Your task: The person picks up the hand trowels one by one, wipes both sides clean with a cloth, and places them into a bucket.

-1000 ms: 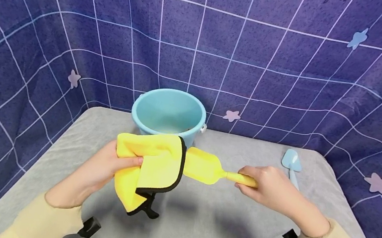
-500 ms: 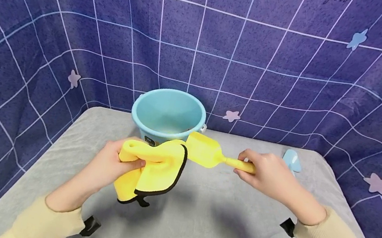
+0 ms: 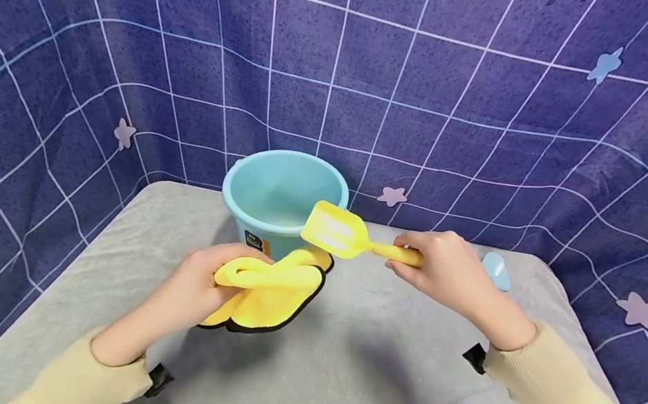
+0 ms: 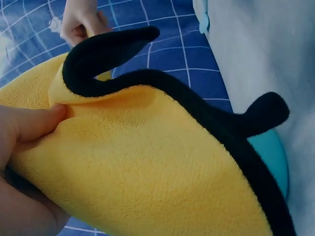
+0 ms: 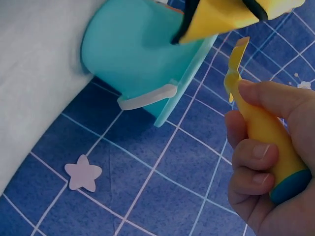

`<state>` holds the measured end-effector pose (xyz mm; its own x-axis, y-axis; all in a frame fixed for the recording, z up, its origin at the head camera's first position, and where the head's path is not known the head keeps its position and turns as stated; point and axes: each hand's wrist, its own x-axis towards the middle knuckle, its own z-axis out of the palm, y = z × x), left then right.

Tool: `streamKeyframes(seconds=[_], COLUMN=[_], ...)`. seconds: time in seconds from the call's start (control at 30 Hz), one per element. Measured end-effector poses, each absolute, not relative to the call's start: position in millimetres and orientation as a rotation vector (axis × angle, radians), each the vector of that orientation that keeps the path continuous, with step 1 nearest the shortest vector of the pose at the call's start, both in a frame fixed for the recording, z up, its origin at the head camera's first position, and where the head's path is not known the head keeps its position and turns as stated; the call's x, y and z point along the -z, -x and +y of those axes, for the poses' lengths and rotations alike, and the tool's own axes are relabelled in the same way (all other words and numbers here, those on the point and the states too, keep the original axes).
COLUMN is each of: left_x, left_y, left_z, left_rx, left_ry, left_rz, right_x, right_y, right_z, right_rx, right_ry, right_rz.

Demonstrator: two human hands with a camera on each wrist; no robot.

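While the L hand (image 3: 204,289) pinches a yellow, black-edged cloth (image 3: 269,295), the R hand (image 3: 448,273) grips a yellow plastic shovel (image 3: 335,229), blade L of it, near the round light-blue plastic bucket (image 3: 277,240) past the L hand; prob. best w/ firm grip, cloth clear of blade.

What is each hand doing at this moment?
Left hand: holding the yellow cloth with black edging.
Right hand: holding the yellow shovel by its handle.
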<state>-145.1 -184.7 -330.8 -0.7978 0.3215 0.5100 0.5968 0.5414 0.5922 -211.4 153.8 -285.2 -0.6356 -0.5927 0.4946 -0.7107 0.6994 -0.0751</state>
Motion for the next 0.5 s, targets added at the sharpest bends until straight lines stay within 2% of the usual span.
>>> streamKeyframes(seconds=[0.3,0.5], left_x=[339,338], left_y=[149,148], left_z=[-174,-170], left_rx=[0.991,0.907], left_ry=[0.909,0.892], left_rz=[-2.357,-2.397], right_x=[274,271], right_y=[226,238], right_z=[135,126], right_rx=[-0.358,-0.357], right_ry=[-0.93,-0.897], right_rz=[-2.588,-2.625])
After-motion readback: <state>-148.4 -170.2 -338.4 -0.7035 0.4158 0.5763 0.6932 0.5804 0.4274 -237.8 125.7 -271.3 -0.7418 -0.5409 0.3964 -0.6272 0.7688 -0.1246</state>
